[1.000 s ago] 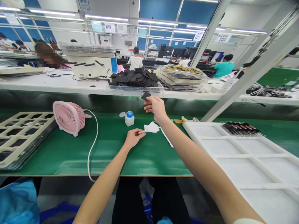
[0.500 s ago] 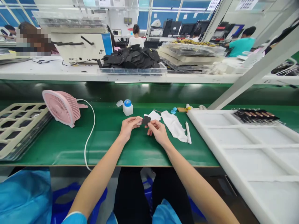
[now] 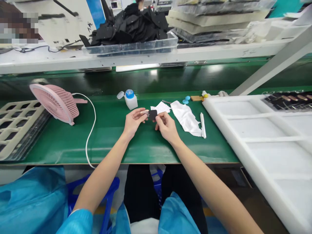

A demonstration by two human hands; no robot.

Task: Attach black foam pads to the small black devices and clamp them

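Over the green bench my left hand [image 3: 133, 121] is closed on a small copper-coloured part [image 3: 144, 112] with a shiny face. My right hand [image 3: 167, 126] pinches a thin black square piece [image 3: 152, 114] by its right edge. The two parts meet or overlap between my fingertips; whether they are joined I cannot tell. Just behind them lie white paper sheets [image 3: 161, 107]. A white cloth [image 3: 186, 117] is spread to the right, beside a white stick-like roll [image 3: 202, 125]. Behind my left hand stands a white bottle [image 3: 131, 101] with its blue-topped lid flipped open.
At left are a pink fan [image 3: 55, 102] with a white cable [image 3: 92, 130] and stacked trays [image 3: 23, 130]. A white compartment tray [image 3: 240, 139] borders the right. A shelf [image 3: 136, 60] carries a bin [image 3: 131, 48] of black pieces. Another person's blue sleeve [image 3: 34, 195] is lower left.
The view has tilted down and come closer to the bench. Both hands still hold their parts; the copper-coloured part is turned more edge-on than before.
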